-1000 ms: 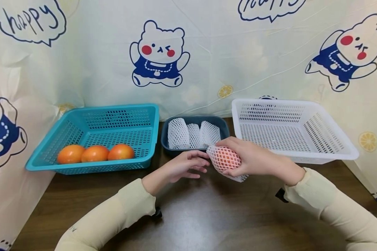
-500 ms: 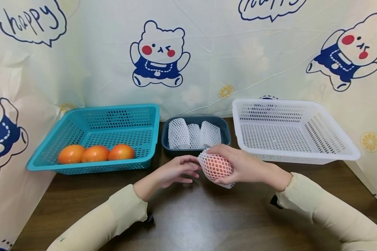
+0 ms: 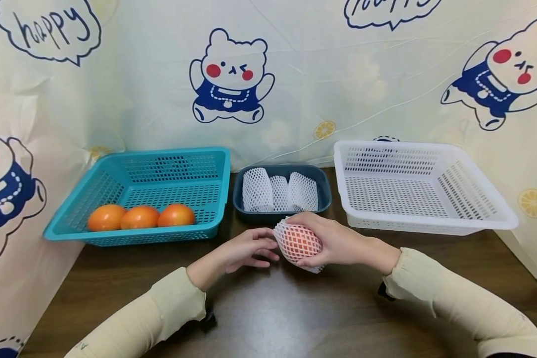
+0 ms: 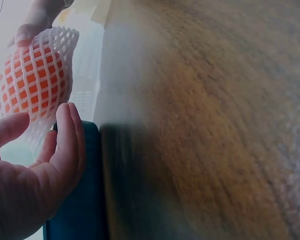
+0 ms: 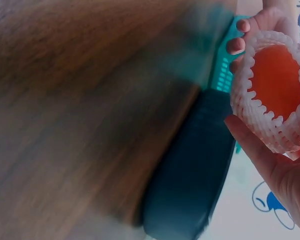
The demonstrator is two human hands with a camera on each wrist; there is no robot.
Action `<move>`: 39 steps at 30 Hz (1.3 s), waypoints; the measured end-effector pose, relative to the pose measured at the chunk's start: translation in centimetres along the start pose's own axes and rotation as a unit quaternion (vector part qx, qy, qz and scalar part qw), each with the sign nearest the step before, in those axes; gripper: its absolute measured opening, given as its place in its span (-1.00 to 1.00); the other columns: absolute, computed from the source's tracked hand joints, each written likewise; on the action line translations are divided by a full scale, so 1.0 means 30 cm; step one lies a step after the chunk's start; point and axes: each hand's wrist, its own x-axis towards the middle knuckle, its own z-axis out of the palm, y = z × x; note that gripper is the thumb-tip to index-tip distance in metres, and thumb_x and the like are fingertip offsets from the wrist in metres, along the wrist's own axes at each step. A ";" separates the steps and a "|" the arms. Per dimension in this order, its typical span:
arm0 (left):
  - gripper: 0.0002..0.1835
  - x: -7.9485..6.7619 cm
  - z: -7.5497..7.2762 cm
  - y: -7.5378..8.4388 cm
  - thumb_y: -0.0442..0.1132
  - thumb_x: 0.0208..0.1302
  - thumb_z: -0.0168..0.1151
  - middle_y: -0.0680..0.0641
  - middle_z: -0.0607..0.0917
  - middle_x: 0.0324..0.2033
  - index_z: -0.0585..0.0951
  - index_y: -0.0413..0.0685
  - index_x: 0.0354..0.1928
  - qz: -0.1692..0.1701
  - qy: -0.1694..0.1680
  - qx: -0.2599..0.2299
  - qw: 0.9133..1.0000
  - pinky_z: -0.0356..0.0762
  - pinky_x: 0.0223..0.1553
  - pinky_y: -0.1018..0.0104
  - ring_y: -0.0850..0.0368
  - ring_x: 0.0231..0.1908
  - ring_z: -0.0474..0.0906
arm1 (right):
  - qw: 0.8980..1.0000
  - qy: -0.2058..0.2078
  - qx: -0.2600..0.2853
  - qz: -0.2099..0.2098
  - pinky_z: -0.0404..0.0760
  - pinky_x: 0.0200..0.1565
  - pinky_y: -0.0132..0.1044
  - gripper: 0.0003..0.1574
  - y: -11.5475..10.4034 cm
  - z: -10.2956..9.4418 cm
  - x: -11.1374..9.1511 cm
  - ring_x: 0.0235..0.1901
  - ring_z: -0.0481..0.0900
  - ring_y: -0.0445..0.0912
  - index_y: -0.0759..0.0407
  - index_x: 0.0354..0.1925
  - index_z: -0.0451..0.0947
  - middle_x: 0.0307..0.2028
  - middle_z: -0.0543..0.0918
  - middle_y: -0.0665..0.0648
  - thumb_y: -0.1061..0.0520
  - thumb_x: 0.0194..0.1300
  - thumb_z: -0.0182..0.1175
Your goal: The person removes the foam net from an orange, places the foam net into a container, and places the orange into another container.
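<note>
An orange (image 3: 299, 242) sits inside a white foam net sleeve (image 3: 281, 232) above the table. My right hand (image 3: 340, 242) grips it from the right, thumb below and fingers over the top. In the right wrist view, the bare orange skin (image 5: 277, 82) shows through the sleeve's open end. My left hand (image 3: 246, 251) is at the sleeve's left end, fingers relaxed and slightly bent. Its thumb and fingers (image 4: 65, 132) are beside the net in the left wrist view; whether they touch it I cannot tell.
Several oranges (image 3: 139, 218) lie in a teal basket (image 3: 223, 199) at the left. A dark blue tray (image 3: 326, 191) with several foam net sleeves (image 3: 257, 191) stands at the back middle. At the right is a white basket (image 3: 429, 223). A printed curtain hangs behind.
My right hand has carried the netted orange left and slightly toward me. My left hand has shifted the same way, its fingers staying relaxed.
</note>
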 end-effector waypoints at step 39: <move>-0.46 -0.019 -0.007 -0.021 -0.23 0.51 0.15 -0.21 0.65 0.09 0.36 -0.33 0.42 -0.012 0.023 0.016 1.000 0.60 0.10 -0.01 0.00 -0.01 0.66 | 0.998 -0.066 0.020 0.009 0.42 0.31 0.01 0.39 0.021 0.076 0.029 0.33 0.35 0.02 0.14 0.58 0.00 0.40 0.31 0.22 0.03 0.01 0.65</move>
